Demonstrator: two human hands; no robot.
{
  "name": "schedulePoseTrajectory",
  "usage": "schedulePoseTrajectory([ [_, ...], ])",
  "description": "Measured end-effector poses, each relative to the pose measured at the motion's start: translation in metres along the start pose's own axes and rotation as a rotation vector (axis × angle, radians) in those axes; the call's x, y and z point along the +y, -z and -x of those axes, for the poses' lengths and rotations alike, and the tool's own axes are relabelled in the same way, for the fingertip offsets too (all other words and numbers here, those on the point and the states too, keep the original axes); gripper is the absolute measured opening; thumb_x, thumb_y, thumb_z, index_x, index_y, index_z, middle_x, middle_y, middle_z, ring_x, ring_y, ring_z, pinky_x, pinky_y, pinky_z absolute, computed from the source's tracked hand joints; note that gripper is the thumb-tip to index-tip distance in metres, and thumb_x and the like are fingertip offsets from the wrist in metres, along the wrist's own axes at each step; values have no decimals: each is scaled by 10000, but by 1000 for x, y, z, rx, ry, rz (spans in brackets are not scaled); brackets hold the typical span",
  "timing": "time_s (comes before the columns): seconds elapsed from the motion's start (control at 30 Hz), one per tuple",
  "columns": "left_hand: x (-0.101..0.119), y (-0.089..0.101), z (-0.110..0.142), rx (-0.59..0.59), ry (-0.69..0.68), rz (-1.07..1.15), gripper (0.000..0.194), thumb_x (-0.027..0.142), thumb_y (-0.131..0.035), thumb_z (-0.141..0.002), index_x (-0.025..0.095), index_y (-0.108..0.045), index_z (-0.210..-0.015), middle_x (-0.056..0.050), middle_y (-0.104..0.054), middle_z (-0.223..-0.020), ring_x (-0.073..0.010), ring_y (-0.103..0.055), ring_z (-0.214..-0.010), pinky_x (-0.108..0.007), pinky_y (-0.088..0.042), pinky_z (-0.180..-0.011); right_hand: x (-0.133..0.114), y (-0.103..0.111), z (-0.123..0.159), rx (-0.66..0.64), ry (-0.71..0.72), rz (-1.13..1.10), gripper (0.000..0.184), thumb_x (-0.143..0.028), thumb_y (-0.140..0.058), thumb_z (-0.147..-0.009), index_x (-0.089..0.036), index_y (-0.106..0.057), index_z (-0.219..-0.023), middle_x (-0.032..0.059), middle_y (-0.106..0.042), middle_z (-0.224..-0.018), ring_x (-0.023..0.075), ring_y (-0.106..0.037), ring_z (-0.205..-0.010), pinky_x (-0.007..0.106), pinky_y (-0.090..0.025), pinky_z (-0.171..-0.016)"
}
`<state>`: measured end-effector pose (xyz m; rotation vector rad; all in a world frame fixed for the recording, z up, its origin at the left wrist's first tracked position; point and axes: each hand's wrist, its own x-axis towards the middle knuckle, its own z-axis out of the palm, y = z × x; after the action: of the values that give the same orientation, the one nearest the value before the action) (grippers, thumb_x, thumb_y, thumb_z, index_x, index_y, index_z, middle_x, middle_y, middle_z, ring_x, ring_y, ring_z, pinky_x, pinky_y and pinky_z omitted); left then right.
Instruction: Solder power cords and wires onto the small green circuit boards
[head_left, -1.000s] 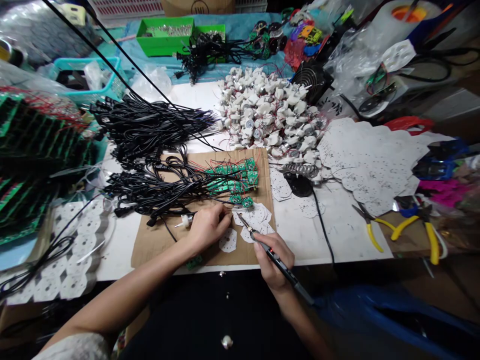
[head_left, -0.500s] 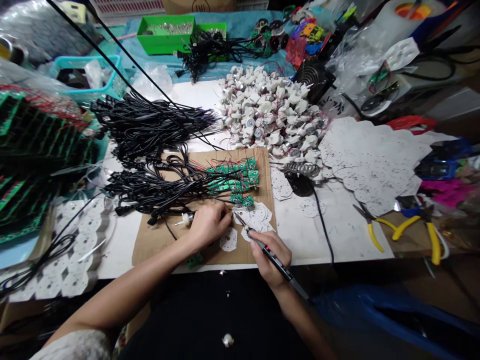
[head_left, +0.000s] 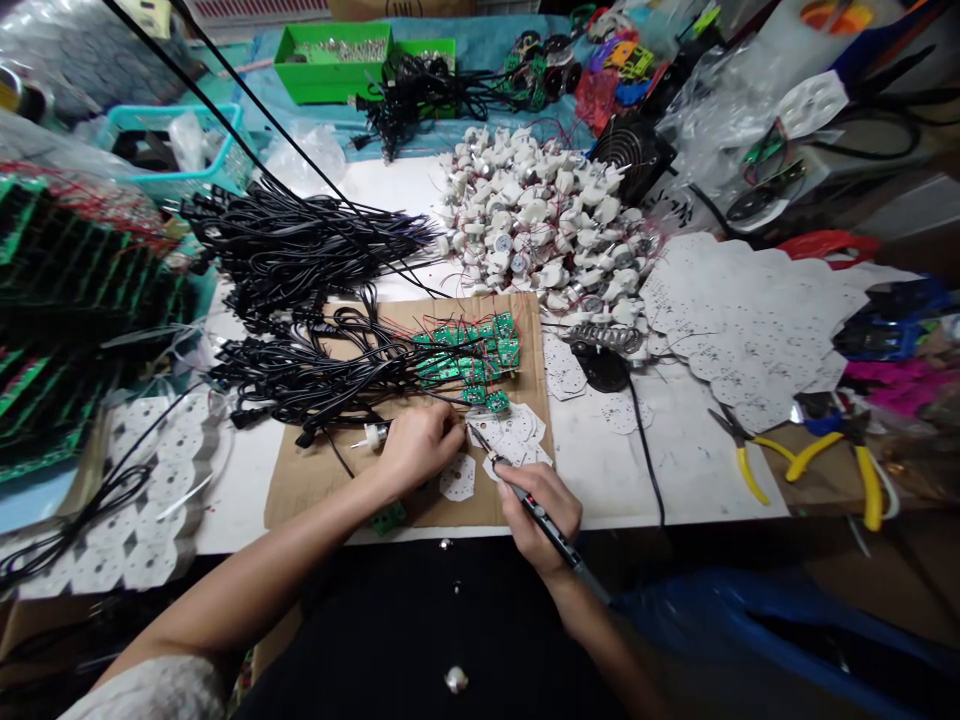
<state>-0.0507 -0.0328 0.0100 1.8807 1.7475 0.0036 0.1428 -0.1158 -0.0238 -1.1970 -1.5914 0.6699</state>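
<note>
My right hand (head_left: 541, 508) grips a soldering iron (head_left: 553, 540) like a pen, its metal tip pointing up and left beside my other hand. My left hand (head_left: 424, 446) is closed with its fingers pinched together over the cardboard sheet (head_left: 315, 492); whatever they hold is hidden. A white motor piece with a thin shaft (head_left: 372, 436) pokes out on the left of this hand. White printed round cards (head_left: 517, 430) lie under and around the iron's tip. Just beyond, small green circuit boards (head_left: 469, 355) with red wires are bunched together, joined to black cables (head_left: 315, 385).
A heap of white motor parts (head_left: 547, 215) stands behind, near a coiled-wire iron stand (head_left: 604, 345). On the right are stacked white cards (head_left: 750, 320) and yellow-handled pliers (head_left: 750, 470). Stacked green boards (head_left: 45, 330) rise at left; green trays (head_left: 330, 85) sit at the back.
</note>
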Motion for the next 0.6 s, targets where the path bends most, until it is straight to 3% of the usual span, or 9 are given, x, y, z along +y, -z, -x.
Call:
schedulePoseTrajectory([
  [0.3,-1,-1,0,-1,-4,-18,166,267,-532,-919,195,-675,-873,-70,-728,-796,-239,-686,-776,-295,-385,-662,-6,9,-2,101,13,-27,251,-99,-615,-886,-226,-732,-1068,30,-723,-867,171,-684,-749,311,-579,-679],
  [0.47,2,-5,10,54,-51,-144,191,319,-514,-963,208,-663,-922,-87,-734,-883,-242,-687,-792,-295,-361,-622,-4,10,1,124,1,-19,229,-110,-598,-901,-224,-721,-1057,33,-718,-862,173,-684,-760,320,-579,-683],
  [0.6,5,8,19,121,-114,-234,285,410,-500,-992,212,-666,-872,-85,-710,-849,-211,-653,-717,-290,-343,-580,-4,14,3,149,-23,-30,231,-111,-595,-901,-227,-719,-1057,28,-705,-850,174,-682,-746,319,-575,-664],
])
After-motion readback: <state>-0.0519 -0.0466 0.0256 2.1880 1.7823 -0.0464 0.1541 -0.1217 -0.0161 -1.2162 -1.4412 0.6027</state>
